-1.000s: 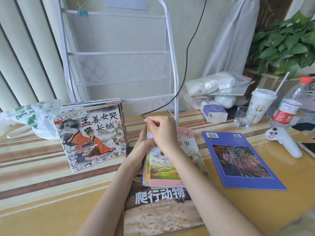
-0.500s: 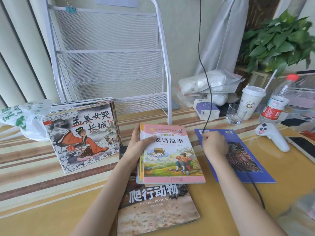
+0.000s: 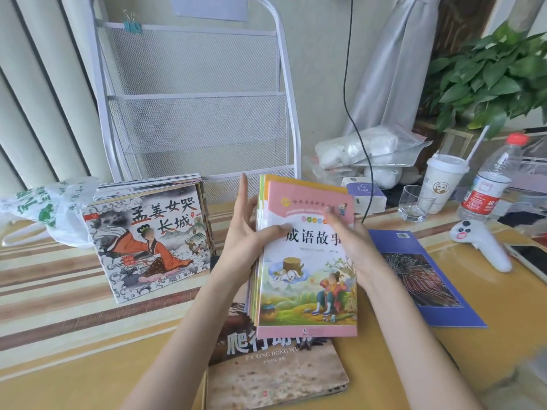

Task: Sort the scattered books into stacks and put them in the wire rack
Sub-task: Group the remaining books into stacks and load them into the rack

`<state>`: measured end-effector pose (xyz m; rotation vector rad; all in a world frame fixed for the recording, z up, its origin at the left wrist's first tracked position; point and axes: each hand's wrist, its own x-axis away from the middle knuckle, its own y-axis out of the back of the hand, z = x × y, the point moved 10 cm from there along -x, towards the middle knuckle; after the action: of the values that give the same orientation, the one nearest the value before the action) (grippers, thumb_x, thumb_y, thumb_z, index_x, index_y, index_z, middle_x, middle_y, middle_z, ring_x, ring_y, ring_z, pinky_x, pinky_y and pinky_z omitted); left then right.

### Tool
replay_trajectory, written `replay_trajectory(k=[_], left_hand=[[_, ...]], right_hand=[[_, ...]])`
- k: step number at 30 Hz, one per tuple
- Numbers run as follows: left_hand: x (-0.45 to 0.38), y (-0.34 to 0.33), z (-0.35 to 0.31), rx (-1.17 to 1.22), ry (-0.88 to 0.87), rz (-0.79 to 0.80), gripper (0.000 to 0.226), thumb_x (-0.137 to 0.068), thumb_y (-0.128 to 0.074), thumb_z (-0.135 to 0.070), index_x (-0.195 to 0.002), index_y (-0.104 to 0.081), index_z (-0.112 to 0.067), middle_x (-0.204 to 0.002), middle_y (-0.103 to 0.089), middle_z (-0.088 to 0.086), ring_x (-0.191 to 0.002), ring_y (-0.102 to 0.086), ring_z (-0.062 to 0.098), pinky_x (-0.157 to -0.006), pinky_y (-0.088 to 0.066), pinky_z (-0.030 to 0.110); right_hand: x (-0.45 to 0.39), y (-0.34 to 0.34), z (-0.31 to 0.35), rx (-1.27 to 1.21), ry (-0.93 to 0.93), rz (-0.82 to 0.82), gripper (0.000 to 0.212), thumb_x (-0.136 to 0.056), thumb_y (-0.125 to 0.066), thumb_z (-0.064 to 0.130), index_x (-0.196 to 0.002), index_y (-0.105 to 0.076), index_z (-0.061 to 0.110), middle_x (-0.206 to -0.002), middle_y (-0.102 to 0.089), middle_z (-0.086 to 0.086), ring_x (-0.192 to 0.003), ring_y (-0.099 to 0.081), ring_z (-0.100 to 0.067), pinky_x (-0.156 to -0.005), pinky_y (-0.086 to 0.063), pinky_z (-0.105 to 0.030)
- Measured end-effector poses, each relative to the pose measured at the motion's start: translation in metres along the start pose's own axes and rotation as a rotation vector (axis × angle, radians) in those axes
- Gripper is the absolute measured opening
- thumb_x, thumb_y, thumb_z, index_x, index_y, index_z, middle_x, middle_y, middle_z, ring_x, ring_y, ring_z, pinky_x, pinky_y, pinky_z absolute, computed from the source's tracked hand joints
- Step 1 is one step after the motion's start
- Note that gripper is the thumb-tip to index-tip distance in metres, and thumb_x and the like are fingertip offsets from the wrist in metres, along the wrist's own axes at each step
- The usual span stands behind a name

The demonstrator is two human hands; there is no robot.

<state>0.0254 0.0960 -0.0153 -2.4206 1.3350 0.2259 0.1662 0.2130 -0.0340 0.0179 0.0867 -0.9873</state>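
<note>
Head view, pink-covered book stack (image 3: 306, 261), left hand (image 3: 245, 241) and right hand (image 3: 352, 247) fingers gripping its sides

The yellow glossy desk (image 3: 444, 350) with a brown-striped cloth carries a white wire mesh rack (image 3: 192, 113), a brown reptile book (image 3: 275, 374), a flat blue book (image 3: 423, 276), a clear glass (image 3: 414, 204) and a plastic bottle (image 3: 488, 184).

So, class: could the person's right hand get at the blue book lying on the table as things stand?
Probably yes, once freed. The blue book lies flat and uncovered just beside the right hand, with nothing on top of it. But that hand is busy holding the pink book stack with the left hand.
</note>
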Motion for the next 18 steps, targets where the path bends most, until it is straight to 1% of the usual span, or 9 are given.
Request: replay_trajectory(k=[1, 3, 5, 6, 10, 13, 14, 16, 18], left_hand=[[0.0, -0.005, -0.013, -0.03, -0.057, 0.029, 0.116, -0.066, -0.074, 0.003, -0.15, -0.009, -0.043, -0.135, -0.049, 0.006, -0.111, -0.062, 0.015, -0.081, -0.055, 0.037], [0.002, -0.017, -0.041, -0.102, -0.173, 0.118, 0.112, -0.071, -0.071, 0.008, -0.151, -0.008, -0.039, -0.138, -0.047, 0.002, -0.115, -0.059, 0.015, -0.088, -0.054, 0.04], [0.005, -0.025, -0.062, -0.172, -0.253, 0.207, 0.106, -0.075, -0.066, 0.014, -0.151, -0.01, -0.034, -0.135, -0.051, -0.004, -0.11, -0.059, 0.013, -0.092, -0.052, 0.038], [0.006, -0.026, -0.068, -0.204, -0.277, 0.224, 0.101, -0.077, -0.065, 0.012, -0.15, -0.012, -0.032, -0.129, -0.054, -0.006, -0.106, -0.059, 0.01, -0.093, -0.051, 0.034], [0.005, -0.007, -0.08, -0.261, -0.296, 0.073, 0.072, -0.075, -0.061, -0.035, -0.142, -0.037, -0.032, -0.123, -0.057, -0.006, -0.098, -0.057, -0.002, -0.075, -0.047, 0.014], [0.003, -0.004, -0.076, -0.228, -0.285, -0.048, 0.066, -0.074, -0.053, -0.048, -0.138, -0.04, -0.036, -0.119, -0.057, -0.01, -0.091, -0.055, -0.008, -0.068, -0.045, 0.013], [0.003, -0.004, -0.074, -0.209, -0.288, -0.082, 0.069, -0.072, -0.052, -0.051, -0.138, -0.037, -0.038, -0.121, -0.055, -0.011, -0.091, -0.054, -0.009, -0.068, -0.044, 0.012], [0.0, 0.002, -0.068, -0.12, -0.284, -0.143, 0.078, -0.067, -0.052, -0.054, -0.14, -0.03, -0.038, -0.126, -0.051, -0.01, -0.104, -0.052, -0.007, -0.078, -0.046, 0.014], [-0.004, 0.01, -0.057, -0.027, -0.237, -0.159, 0.081, -0.066, -0.055, -0.056, -0.14, -0.031, -0.035, -0.134, -0.051, -0.007, -0.127, -0.046, 0.006, -0.102, -0.041, 0.027]], right_hand=[[0.001, 0.003, 0.01, -0.048, 0.064, -0.026, 0.016, -0.085, -0.062, 0.034, -0.1, -0.057, 0.031, -0.092, -0.059, 0.027, -0.093, -0.056, 0.007, -0.09, -0.041, -0.014], [0.002, 0.005, 0.026, -0.094, 0.182, -0.03, 0.045, -0.069, -0.072, 0.049, -0.106, -0.056, 0.028, -0.098, -0.064, 0.021, -0.09, -0.061, 0.011, -0.093, -0.046, -0.018], [0.004, 0.006, 0.035, -0.119, 0.257, -0.02, 0.08, -0.046, -0.079, 0.067, -0.11, -0.054, 0.026, -0.1, -0.067, 0.018, -0.093, -0.063, 0.008, -0.082, -0.05, -0.013], [0.005, 0.004, 0.037, -0.125, 0.285, 0.001, 0.086, -0.041, -0.08, 0.069, -0.11, -0.053, 0.026, -0.097, -0.068, 0.018, -0.093, -0.063, 0.007, -0.078, -0.049, -0.011], [0.007, -0.012, 0.038, -0.055, 0.318, 0.082, 0.084, -0.049, -0.073, 0.075, -0.115, -0.05, 0.028, -0.102, -0.067, 0.022, -0.104, -0.059, 0.001, -0.091, -0.045, -0.019], [0.004, -0.014, 0.047, -0.096, 0.327, 0.026, 0.09, -0.046, -0.069, 0.081, -0.115, -0.053, 0.025, -0.105, -0.067, 0.015, -0.107, -0.059, -0.003, -0.097, -0.045, -0.026], [0.004, -0.015, 0.05, -0.112, 0.332, 0.01, 0.093, -0.044, -0.068, 0.082, -0.116, -0.054, 0.023, -0.103, -0.068, 0.016, -0.104, -0.06, 0.0, -0.093, -0.047, -0.022], [0.005, -0.018, 0.053, -0.137, 0.341, 0.004, 0.089, -0.039, -0.068, 0.082, -0.105, -0.056, 0.024, -0.089, -0.069, 0.023, -0.09, -0.061, 0.012, -0.077, -0.045, -0.007], [0.007, -0.02, 0.05, -0.128, 0.339, -0.002, 0.082, -0.038, -0.067, 0.084, -0.094, -0.057, 0.025, -0.08, -0.068, 0.026, -0.082, -0.06, 0.015, -0.072, -0.043, -0.003]])
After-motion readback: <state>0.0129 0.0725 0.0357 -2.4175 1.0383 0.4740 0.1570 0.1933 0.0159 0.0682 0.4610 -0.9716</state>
